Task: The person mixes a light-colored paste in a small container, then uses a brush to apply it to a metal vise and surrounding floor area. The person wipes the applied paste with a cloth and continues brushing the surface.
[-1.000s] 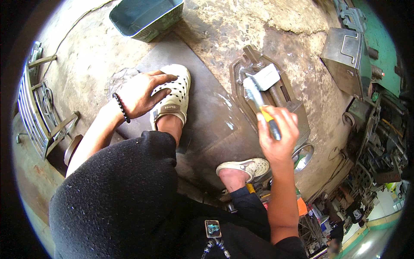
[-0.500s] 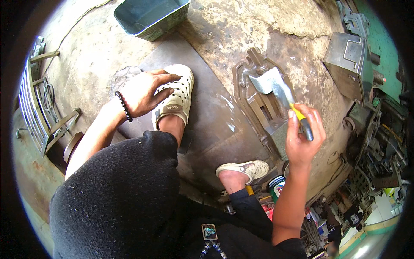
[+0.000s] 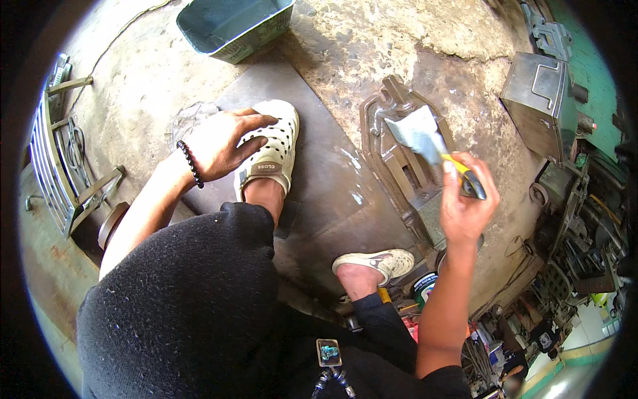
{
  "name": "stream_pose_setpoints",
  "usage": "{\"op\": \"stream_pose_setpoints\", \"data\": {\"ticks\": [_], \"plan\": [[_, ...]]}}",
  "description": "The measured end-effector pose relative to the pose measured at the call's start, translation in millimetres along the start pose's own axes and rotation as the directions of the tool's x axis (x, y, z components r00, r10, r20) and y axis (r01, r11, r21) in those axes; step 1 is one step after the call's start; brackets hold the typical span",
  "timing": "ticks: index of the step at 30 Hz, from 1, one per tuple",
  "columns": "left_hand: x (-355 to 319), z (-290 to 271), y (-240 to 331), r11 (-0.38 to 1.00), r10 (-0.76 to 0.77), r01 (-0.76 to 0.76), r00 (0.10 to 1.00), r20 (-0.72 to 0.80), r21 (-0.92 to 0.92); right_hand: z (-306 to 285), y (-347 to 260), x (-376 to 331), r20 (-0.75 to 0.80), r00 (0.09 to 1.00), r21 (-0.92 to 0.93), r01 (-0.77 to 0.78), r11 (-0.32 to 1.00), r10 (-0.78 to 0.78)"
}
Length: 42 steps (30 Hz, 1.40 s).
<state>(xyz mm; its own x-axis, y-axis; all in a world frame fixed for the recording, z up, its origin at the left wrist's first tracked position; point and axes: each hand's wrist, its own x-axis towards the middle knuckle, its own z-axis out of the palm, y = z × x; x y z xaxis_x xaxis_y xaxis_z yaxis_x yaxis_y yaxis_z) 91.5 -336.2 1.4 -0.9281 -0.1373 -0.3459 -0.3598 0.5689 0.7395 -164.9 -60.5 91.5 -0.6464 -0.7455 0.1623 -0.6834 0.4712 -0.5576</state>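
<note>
"What sort of place is this?"

"A workshop, by its stained concrete floor [image 3: 362, 36] and the metal plate [image 3: 325, 166] lying on it."

"Anything else?"

"A metal vise [image 3: 397, 165] along the plate's right edge, a bin [image 3: 249, 48] by its far corner, and, toward the floor's right edge, a jumble [image 3: 588, 256] of what may be machine parts."

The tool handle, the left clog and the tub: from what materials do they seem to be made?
Tool handle: probably plastic or rubber, its bright yellow and black sections looking smooth. Left clog: likely moulded foam or soft plastic, matte cream, with rounded edges and many holes. Tub: probably dull blue-green plastic, judging by its textured wall; painted metal is possible.
</note>
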Motion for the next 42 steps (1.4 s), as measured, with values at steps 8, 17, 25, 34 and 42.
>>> {"op": "stream_pose_setpoints", "data": {"ticks": [8,17,25,34,42], "plan": [[1,-1,-2,1.0,-0.006,0.006,1.0,0.007,-0.01,-38,7,15,0.091,0.968,0.246,-0.25,0.936,0.234],[4,-1,-7,0.997,-0.069,0.069,0.997,0.041,0.017,-22,63,32,0.33,0.911,0.336,-0.358,0.871,0.247],[19,-7,-5,0.993,-0.116,0.114,0.991,0.073,0.039,-35,108,78,0.202,0.923,0.369,-0.382,0.847,0.328],[42,-11,11,0.984,-0.173,0.167,0.98,0.098,0.063,-22,133,95,0.192,0.946,0.438,-0.321,0.84,0.262],[62,-21,22,0.969,-0.217,0.199,0.969,0.118,0.143,-12,148,95,0.262,0.96,0.392,-0.195,0.899,0.094]]}}
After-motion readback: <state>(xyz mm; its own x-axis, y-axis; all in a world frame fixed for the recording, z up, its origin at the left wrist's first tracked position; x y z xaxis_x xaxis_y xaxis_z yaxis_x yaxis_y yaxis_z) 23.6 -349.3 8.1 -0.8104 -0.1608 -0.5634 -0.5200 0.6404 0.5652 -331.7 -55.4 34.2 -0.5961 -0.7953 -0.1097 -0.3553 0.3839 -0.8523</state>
